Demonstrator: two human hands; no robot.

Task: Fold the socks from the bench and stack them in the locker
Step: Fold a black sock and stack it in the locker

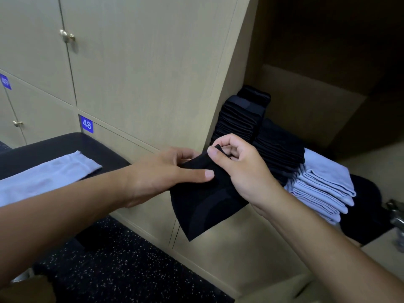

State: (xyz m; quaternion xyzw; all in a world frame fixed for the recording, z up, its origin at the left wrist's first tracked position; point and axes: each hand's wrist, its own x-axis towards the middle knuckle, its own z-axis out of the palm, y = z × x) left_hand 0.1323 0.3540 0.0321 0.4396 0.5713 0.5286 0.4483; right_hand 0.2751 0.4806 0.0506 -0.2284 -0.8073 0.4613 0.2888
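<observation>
The black sock [205,200] hangs in mid-air between the two hands, in front of the open locker [328,106], its upper end already doubled over and its lower part drooping toward the floor. By my reading the fold is in hand, not the stacking: the sock is not yet a tidy packet. The next move likely calls for bringing the loose lower part up to meet the top, flattening it, then carrying it to the right onto the dark stack [242,119] inside the locker.

The right hand [238,169] pinches the sock's top corner between thumb and forefinger, the other fingers curled in. The left hand [159,173] grips the sock's left edge, thumb laid straight across the front of the fabric and fingers tucked behind it.

Just right of the dark stack lies a stack of pale folded socks [323,189]. To the left, on the black worktop [54,147], one pale sock [43,176] lies flat, not yet folded
</observation>
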